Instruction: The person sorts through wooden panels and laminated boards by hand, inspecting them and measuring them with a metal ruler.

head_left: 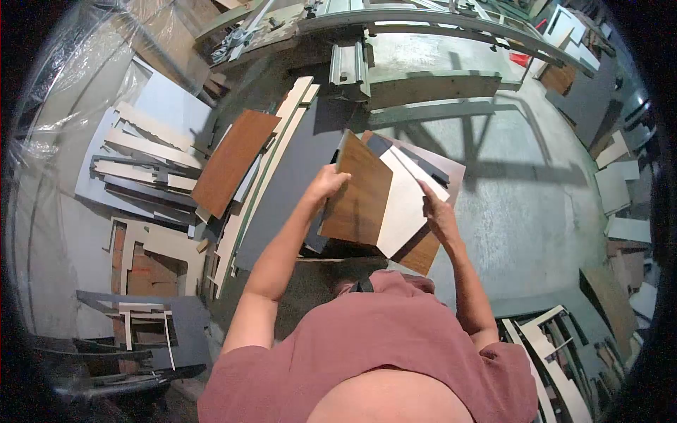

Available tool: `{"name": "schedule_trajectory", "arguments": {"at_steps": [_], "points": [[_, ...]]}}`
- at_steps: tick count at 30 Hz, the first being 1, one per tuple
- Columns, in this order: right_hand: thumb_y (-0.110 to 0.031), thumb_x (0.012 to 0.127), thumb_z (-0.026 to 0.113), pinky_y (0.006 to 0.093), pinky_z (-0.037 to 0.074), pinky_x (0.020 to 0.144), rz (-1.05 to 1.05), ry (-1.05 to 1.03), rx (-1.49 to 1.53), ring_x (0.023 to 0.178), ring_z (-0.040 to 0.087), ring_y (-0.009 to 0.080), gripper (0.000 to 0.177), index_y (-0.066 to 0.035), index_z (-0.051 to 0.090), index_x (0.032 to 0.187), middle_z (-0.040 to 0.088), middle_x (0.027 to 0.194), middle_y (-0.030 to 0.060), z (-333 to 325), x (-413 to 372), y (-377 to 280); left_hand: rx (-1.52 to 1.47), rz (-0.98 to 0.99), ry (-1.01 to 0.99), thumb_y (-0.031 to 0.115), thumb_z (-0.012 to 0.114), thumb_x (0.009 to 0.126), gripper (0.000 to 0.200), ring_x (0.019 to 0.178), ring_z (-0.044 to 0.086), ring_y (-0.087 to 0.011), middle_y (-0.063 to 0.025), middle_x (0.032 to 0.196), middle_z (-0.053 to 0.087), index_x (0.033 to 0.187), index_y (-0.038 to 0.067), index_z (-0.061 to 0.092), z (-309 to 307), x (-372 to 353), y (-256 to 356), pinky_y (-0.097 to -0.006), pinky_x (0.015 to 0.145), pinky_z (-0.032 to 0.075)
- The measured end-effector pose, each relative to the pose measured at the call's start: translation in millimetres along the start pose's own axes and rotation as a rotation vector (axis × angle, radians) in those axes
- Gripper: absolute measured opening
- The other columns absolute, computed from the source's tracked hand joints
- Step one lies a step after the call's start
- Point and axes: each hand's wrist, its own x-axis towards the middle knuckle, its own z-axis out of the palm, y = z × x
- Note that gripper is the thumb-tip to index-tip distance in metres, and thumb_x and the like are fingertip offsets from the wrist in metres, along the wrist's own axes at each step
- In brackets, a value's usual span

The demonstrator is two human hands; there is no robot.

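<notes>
My left hand (328,185) is closed on the left edge of a brown wood-grain board (360,194), which stands tilted. Its thumb lies on the board's face. Just right of it, my right hand (440,213) grips the edge of a cream-white board (405,201); its fingertips are partly hidden. Behind these lean more panels: a dark grey strip (424,163), a pinkish panel (453,169) and a brown piece (421,255) low down. A large dark grey sheet (282,169) lies to the left of my left hand.
Long cream strips (264,169) and a reddish-brown board (235,162) lie to the left, beside a pile of offcuts (148,155). A metal-railed machine (423,21) stands ahead. More scraps (557,359) are at lower right, and panels (612,189) lean along the right side.
</notes>
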Motion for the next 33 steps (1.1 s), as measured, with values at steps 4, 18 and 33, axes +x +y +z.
{"name": "schedule_trajectory", "arguments": {"at_steps": [4,18,33], "points": [[-0.015,0.086,0.045,0.0429,0.045,0.057,0.011,-0.027,-0.141,0.066,0.060,0.0309,0.045,-0.030,0.037,0.128,0.058,0.070,0.0165,-9.4,-7.6,-29.7,0.217,0.081,-0.111,0.020,0.057,0.075,0.035,0.071,0.058,-0.0213,-0.0162,0.078,0.060,0.096,-0.008,0.055,30.0,24.3,3.2,-0.0356,0.061,0.045],[-0.005,0.085,0.034,0.0460,0.048,0.058,0.038,-0.096,-0.477,0.071,0.061,0.0334,0.050,-0.028,0.034,0.129,0.060,0.078,0.0171,-30.1,-8.9,-30.8,0.509,0.242,-0.134,0.023,0.057,0.071,0.035,0.084,0.057,-0.0394,-0.0273,0.086,0.058,0.088,-0.008,0.056,53.5,27.0,25.8,-0.0423,0.073,0.045],[-0.011,0.086,0.036,0.0464,0.048,0.062,0.036,-0.142,-0.498,0.075,0.060,0.0356,0.047,-0.030,0.032,0.129,0.060,0.084,0.0177,-36.7,2.3,-36.8,-0.288,0.244,0.188,0.024,0.062,0.078,0.046,0.089,0.056,-0.0168,-0.0146,0.097,0.060,0.113,-0.002,0.050,111.6,-82.6,-81.0,-0.0283,0.077,0.044]]}}
